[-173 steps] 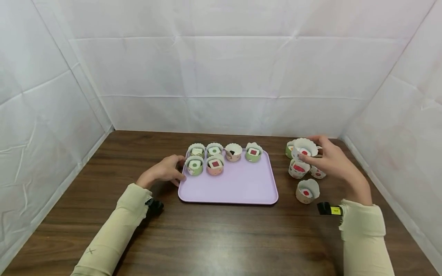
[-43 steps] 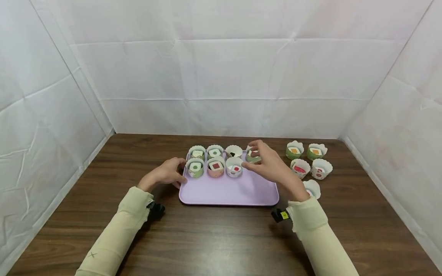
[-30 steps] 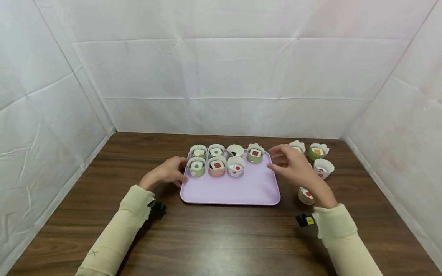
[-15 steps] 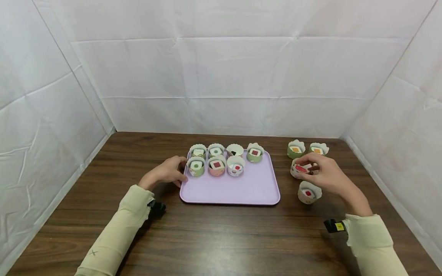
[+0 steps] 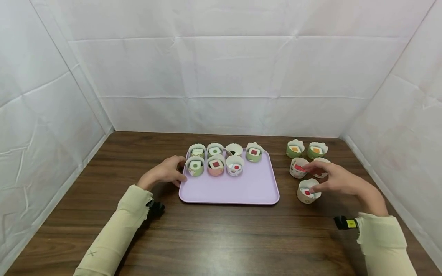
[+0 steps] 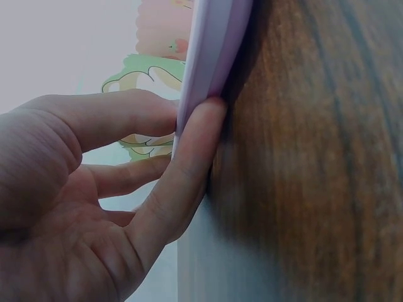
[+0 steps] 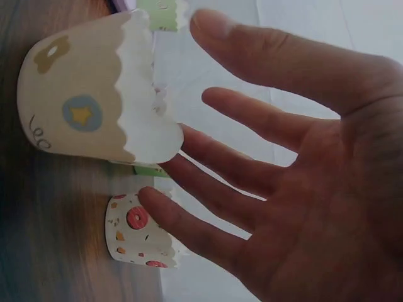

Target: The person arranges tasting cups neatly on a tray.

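My left hand (image 5: 167,169) pinches the left rim of the lilac tray (image 5: 228,193); the left wrist view has thumb and fingers on either side of the tray edge (image 6: 214,56). Several paper baking cups stand in two rows on the tray, including a white one (image 5: 235,167) at the right end of the nearer row. My right hand (image 5: 340,179) hovers with fingers spread over a beige paper cup (image 5: 304,197). In the right wrist view this cup (image 7: 82,94) stands just beyond the fingertips, with a star print, and no finger is curled round it.
Right of the tray stand more filled cups: two green ones (image 5: 293,152) at the back, a red-filled one (image 5: 296,170), and another partly behind my right hand. White sheeting (image 5: 221,76) encloses the dark wooden table (image 5: 221,237) behind and at both sides.
The white cup earlier in my right hand now stands on the tray. My right hand has returned rightward, passing the red-filled cup to the nearer beige one. My left hand stays at the rim.
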### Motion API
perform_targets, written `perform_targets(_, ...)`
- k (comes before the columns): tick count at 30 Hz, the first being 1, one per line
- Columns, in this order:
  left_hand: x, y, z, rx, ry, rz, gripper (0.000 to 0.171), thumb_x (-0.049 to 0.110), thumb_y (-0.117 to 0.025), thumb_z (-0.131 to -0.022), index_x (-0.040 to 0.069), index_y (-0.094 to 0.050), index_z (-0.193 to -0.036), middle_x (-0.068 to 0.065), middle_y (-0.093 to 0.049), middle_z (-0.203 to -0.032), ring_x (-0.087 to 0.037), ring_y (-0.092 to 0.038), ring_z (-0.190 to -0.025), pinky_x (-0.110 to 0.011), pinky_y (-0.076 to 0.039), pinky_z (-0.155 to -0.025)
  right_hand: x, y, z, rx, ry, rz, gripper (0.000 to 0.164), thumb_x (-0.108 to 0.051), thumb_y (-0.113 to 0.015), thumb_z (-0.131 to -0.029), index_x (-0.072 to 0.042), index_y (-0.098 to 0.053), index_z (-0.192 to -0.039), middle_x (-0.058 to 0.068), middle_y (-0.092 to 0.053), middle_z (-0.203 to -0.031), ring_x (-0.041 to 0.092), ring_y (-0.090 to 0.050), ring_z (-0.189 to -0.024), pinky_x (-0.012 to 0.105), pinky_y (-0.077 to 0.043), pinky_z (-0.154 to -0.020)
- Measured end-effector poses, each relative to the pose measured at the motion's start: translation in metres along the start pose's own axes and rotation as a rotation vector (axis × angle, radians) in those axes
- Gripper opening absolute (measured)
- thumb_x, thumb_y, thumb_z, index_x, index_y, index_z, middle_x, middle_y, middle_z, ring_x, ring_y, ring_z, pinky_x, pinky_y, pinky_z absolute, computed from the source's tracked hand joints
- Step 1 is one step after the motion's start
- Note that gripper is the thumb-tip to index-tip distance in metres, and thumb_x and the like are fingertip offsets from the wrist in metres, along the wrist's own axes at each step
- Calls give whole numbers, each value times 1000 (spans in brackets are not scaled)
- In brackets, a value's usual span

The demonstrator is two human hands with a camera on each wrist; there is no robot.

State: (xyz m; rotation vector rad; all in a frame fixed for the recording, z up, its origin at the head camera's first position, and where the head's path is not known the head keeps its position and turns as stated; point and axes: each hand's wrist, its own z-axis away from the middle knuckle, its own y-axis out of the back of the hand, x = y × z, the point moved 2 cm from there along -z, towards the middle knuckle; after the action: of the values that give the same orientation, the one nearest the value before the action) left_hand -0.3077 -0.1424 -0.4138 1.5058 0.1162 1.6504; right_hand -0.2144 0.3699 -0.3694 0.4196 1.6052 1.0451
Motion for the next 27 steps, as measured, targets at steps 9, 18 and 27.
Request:
perform_targets(9, 2, 1, 1, 4, -14, -18, 67, -7, -73, -86, -13, -42, -145, -33, -44, -135, -29, -68, -88, -34, -67, -68, 7, -1, 1, -93, -23, -99, 74, -13, -90, -76, 4, -53, -137, 26, -63, -127, 12, -64, -109, 28, -61, -86)
perform_targets(18, 2, 0, 3, -7, -32, -19, 69, -7, -73, -86, -15, -40, -146, -34, -46, -135, -29, -68, -88, -36, -67, -69, 13, -8, 4, -251, -56, -96, 91, -17, -93, -70, 2, -48, -146, 27, -50, -146, 3, -52, -119, 18, -50, -93)
perform_targets(27, 3, -1, 2, -7, -13, -21, 71, -6, -72, -88, -14, -37, -149, -34, -43, -139, -29, -69, -89, -34, -67, -70, 15, -8, 4, -269, -103, -94, 85, -14, -91, -71, -1, -51, -144, 29, -44, -150, 31, -52, -126, 22, -52, -91)
